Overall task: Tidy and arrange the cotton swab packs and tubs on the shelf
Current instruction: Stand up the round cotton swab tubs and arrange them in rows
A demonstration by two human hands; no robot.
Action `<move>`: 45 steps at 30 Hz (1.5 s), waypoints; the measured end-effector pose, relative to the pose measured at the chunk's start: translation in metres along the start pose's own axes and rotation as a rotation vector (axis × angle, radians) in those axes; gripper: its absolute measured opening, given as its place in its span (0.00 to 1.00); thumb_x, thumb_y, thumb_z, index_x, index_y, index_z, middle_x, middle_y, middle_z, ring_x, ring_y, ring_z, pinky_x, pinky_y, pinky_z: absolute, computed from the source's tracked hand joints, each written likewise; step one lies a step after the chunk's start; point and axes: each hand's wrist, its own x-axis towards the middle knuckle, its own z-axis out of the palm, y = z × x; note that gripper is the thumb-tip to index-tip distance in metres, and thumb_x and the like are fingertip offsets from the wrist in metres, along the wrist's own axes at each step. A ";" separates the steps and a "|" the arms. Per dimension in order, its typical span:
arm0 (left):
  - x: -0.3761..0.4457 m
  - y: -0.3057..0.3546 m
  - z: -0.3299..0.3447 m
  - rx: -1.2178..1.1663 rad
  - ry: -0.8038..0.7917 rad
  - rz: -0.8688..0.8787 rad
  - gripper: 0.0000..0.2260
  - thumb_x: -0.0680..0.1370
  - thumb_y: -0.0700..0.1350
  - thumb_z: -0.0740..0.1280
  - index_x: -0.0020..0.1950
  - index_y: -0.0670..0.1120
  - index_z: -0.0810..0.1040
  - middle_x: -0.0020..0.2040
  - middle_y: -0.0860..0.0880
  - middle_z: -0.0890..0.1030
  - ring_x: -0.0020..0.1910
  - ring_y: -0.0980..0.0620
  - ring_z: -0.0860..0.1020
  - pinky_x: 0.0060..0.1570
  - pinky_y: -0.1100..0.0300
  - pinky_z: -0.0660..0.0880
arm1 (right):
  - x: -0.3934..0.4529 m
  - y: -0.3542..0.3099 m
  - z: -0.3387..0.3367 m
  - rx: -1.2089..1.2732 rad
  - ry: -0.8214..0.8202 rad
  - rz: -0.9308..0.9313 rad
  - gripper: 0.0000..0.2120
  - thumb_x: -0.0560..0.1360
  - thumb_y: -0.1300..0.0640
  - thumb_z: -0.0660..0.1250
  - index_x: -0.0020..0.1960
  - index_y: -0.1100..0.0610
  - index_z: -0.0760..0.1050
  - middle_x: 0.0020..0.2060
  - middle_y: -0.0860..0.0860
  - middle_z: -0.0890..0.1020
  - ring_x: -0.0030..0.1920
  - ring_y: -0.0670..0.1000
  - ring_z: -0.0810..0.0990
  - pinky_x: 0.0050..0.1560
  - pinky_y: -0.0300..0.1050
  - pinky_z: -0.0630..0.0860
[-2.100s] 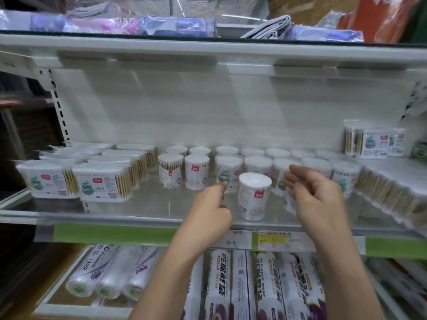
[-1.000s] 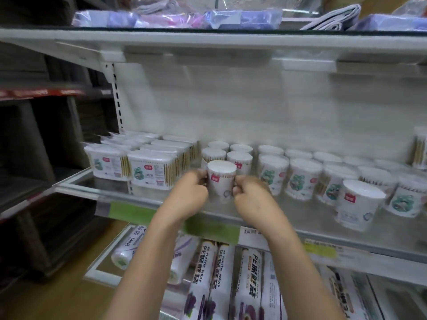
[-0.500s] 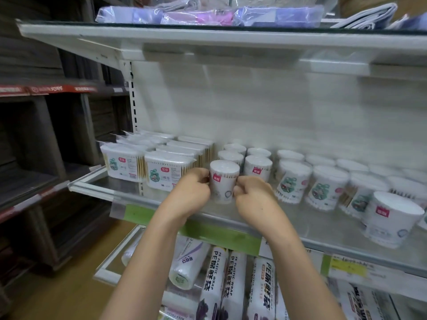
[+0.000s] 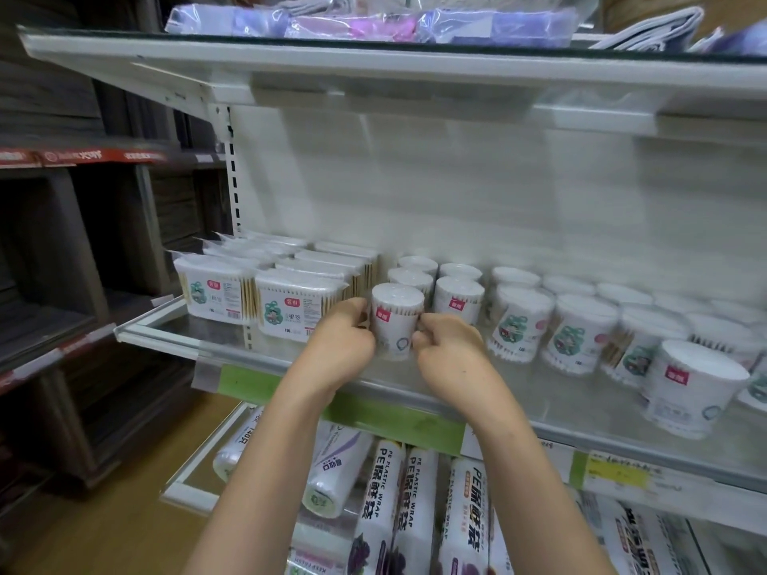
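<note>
My left hand [image 4: 342,340] and right hand [image 4: 450,346] grip a round cotton swab tub [image 4: 396,321] from either side, fingers curled against its wall; it stands upright on the glass shelf [image 4: 519,400], just right of the rectangular swab packs [image 4: 294,305], in front of two more tubs [image 4: 458,298]; a lone tub [image 4: 697,388] stands well apart, right

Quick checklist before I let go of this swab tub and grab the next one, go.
1. Both hands on the tub: left hand and right hand grip the held tub: ok.
2. Tub upright: ok.
3. Lined up with the tubs behind: ok.
4. Base fully down on the glass shelf: cannot tell.
5. Label facing out like the neighbours: not ok, only its red tag shows.
6. Stray tub at right out of line: not ok.
</note>
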 end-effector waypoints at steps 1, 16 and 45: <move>-0.001 0.000 0.000 0.007 0.013 -0.008 0.26 0.73 0.26 0.54 0.68 0.42 0.69 0.56 0.47 0.76 0.62 0.49 0.72 0.57 0.59 0.67 | -0.002 0.001 -0.001 0.013 -0.003 -0.005 0.11 0.79 0.60 0.53 0.54 0.61 0.74 0.51 0.56 0.77 0.48 0.55 0.76 0.48 0.45 0.72; -0.037 0.037 0.068 -0.115 0.174 0.254 0.14 0.72 0.40 0.71 0.57 0.46 0.76 0.50 0.51 0.80 0.49 0.56 0.79 0.53 0.63 0.76 | -0.056 0.060 -0.058 0.358 0.314 -0.038 0.20 0.74 0.62 0.68 0.65 0.53 0.72 0.50 0.46 0.79 0.51 0.44 0.80 0.55 0.40 0.76; -0.037 0.079 0.197 0.089 -0.410 0.186 0.23 0.73 0.31 0.65 0.65 0.48 0.73 0.60 0.49 0.79 0.56 0.52 0.78 0.59 0.55 0.76 | -0.078 0.170 -0.131 0.003 0.378 0.300 0.10 0.75 0.62 0.64 0.56 0.60 0.76 0.50 0.56 0.82 0.52 0.55 0.79 0.52 0.43 0.74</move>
